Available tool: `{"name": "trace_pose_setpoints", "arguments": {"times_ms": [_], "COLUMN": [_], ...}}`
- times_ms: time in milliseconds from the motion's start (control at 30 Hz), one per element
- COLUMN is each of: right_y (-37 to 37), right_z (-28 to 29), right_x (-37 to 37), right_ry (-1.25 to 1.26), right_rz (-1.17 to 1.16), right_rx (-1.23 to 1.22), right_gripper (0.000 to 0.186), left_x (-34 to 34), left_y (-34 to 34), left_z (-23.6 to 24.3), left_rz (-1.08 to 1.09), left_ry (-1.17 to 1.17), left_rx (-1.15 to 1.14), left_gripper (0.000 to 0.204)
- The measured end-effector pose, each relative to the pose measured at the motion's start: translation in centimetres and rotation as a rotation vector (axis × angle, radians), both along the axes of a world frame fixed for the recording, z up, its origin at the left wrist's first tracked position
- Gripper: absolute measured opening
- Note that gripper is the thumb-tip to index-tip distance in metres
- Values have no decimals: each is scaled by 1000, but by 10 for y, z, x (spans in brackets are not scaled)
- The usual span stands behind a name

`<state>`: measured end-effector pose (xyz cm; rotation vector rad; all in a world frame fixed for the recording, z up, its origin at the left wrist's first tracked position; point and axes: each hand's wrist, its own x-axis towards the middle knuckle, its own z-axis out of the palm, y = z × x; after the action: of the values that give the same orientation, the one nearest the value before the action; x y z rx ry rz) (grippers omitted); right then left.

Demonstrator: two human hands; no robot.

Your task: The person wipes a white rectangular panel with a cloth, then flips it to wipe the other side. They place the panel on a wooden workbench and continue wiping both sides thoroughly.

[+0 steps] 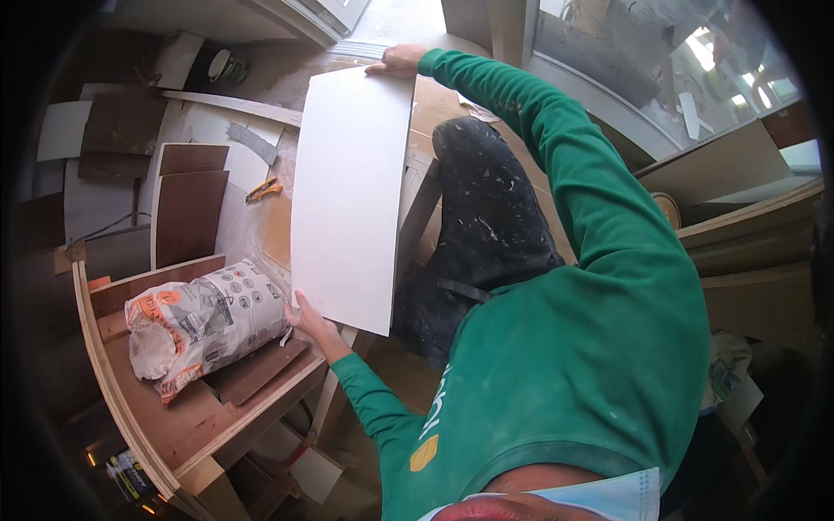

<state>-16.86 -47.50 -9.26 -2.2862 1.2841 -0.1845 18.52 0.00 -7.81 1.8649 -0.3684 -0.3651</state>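
A long white flat panel [352, 191] stretches away from me, resting across the work surface beside my bent knee. My left hand [314, 325] grips its near left corner, thumb lying along the edge. At the far end, my right hand [402, 61] is closed over the panel's far right corner, with the arm fully reached out. The fingers beneath the panel are hidden. Left of the panel lies an orange and black utility knife [264, 190], touched by neither hand. A grey strip [252, 141] sits just beyond it.
A printed plastic sack [208, 317] lies in a shallow wooden tray [169, 417] near my left hand. Dark brown boards [188, 217] stand farther left. A bucket [226, 68] is at the far left. Glazed framing [608, 95] and stacked boards [738, 234] border the right.
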Motion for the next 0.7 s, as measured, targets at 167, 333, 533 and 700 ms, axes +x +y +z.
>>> {"name": "trace_pose_setpoints", "arguments": {"times_ms": [167,333,533,700], "right_y": [4,77,150,191], "right_z": [-18,16,99,3], "right_x": [-12,26,76,90], "right_ry": [-9,44,-4,-527], "right_rz": [-149,-65,55,94], "right_rx": [-703,-799,-884,-649], "right_gripper": [72,72,82,101], "left_x": [-25,-127,-141,-136], "left_y": [-27,-57,-69,-64], "left_z": [-9,16,15,11], "left_rz": [-220,-648,-753,-714], "left_ry": [-977,-978,-1037,-997], "left_rx": [655,726,657,616], "left_gripper": [87,84,77,75]}}
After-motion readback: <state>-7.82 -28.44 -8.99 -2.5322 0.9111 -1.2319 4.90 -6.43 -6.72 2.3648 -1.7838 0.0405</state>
